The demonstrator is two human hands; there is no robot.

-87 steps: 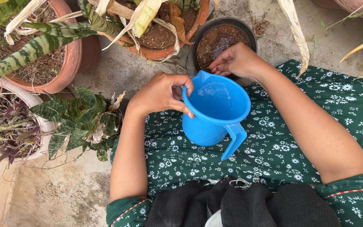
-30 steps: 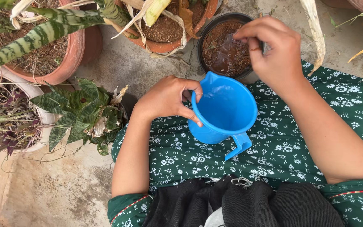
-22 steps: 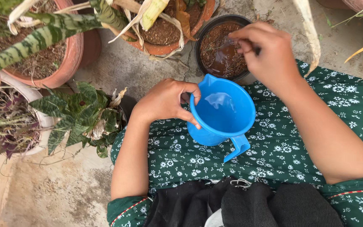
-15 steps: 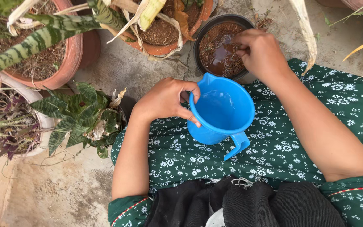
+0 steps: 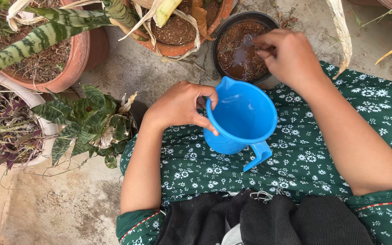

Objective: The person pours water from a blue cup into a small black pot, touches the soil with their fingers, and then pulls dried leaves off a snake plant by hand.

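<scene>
Here: blue jug [image 5: 243, 119], plastic, resting on the lap over green flowered cloth [image 5: 305, 159], water inside. Left hand [image 5: 180, 105] closed on its rim beside the spout, thumb inside. Likely light and stiff, slippery when wet; the side handle offers the surest hold. Right hand [image 5: 291, 56], fingertips pinched, contents unclear, over the black pot [image 5: 241, 45] of wet soil. No packages, labels or signs visible.

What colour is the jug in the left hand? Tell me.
Bright blue jug, gripped at its rim by the left hand; head view.
</scene>
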